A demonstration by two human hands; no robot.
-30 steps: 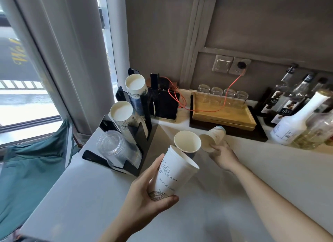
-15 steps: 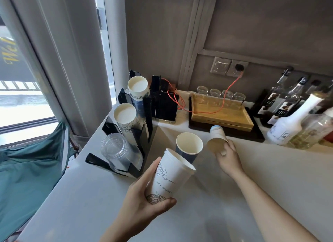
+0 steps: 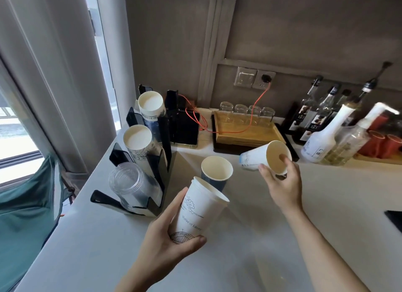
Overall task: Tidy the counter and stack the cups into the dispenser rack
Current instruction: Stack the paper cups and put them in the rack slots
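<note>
Since the earlier frame the right hand (image 3: 282, 183) has lifted its small white cup (image 3: 264, 158) off the worktop (image 3: 282, 237) and turned it on its side, mouth toward the camera, one finger hooked inside the rim. Lower centre, the left hand (image 3: 165, 237) grips a tall white printed cup (image 3: 200, 213), tilted right. Between the two hands one dark blue cup (image 3: 216, 174) stands upright on the worktop. Left of it the black rack (image 3: 156, 161) holds three stacks: two of paper cups (image 3: 139, 139) and, nearest, one of clear plastic cups (image 3: 130, 183). Upper centre, four glasses (image 3: 247, 110) line the back of a wooden tray (image 3: 245, 132). Several bottles (image 3: 324, 135) stand at the right edge.
</note>
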